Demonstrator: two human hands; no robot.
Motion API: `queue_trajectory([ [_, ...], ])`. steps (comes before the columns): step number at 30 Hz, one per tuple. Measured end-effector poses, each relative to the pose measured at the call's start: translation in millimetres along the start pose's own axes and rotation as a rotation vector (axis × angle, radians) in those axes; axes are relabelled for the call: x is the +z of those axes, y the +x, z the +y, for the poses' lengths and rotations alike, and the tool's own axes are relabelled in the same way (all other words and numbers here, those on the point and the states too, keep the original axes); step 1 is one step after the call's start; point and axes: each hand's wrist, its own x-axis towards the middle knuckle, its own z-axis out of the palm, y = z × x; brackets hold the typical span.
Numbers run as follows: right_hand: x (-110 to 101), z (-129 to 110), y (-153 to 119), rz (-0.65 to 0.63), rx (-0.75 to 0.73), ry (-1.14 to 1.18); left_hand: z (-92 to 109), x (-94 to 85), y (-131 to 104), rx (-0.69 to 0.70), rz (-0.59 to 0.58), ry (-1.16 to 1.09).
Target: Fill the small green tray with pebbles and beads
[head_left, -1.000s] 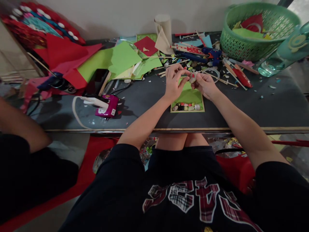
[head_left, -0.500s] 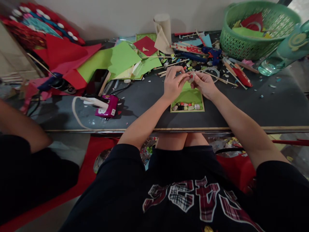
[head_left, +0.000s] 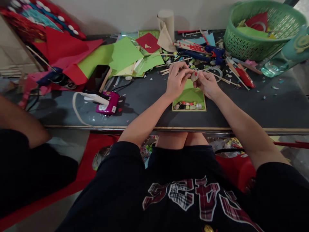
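My right hand (head_left: 208, 84) pinches a greyish pebble (head_left: 193, 77) with a small red patch on it. At the pebble's left side is my left hand (head_left: 178, 79), its fingers bent and the tips pressed together. Whatever lies between those tips is too small to make out. Below both hands a green panel (head_left: 191, 95) with a thin pale frame lies flat on the table. Along its near edge runs a row of painted pebbles (head_left: 188, 105) in white, black, red and yellow-green. The hands hide the panel's far part.
Coloured sheets (head_left: 125, 54), sticks and loose pebbles clutter the back. A blue glue gun (head_left: 216, 53), a tape ring (head_left: 214, 73) and a green basket (head_left: 260, 42) are to the right, near a bottle (head_left: 285, 53). Leftward are a purple power adapter (head_left: 108, 103), a phone (head_left: 98, 77) and another person's arm (head_left: 21, 122).
The pebble has turned between my fingers, and more of its grey surface and red patch shows. The view has shifted slightly. The framed panel stays in place.
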Motion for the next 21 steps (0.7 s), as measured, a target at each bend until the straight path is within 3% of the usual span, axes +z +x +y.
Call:
queue_trajectory([
  [10, -6.8, 4.8, 0.6, -0.041, 0.032, -0.101, -2.3, -13.3, 6.1, 0.145, -0.158, 0.005],
  [16, -7.3, 1.4, -1.2, -0.073, 0.077, -0.138, -9.8, -11.0, 2.7, 0.25, -0.228, 0.05],
  [21, -8.3, 1.9, -1.5, -0.092, 0.091, -0.14, -7.9, -7.4, 2.3, 0.249, -0.245, 0.051],
])
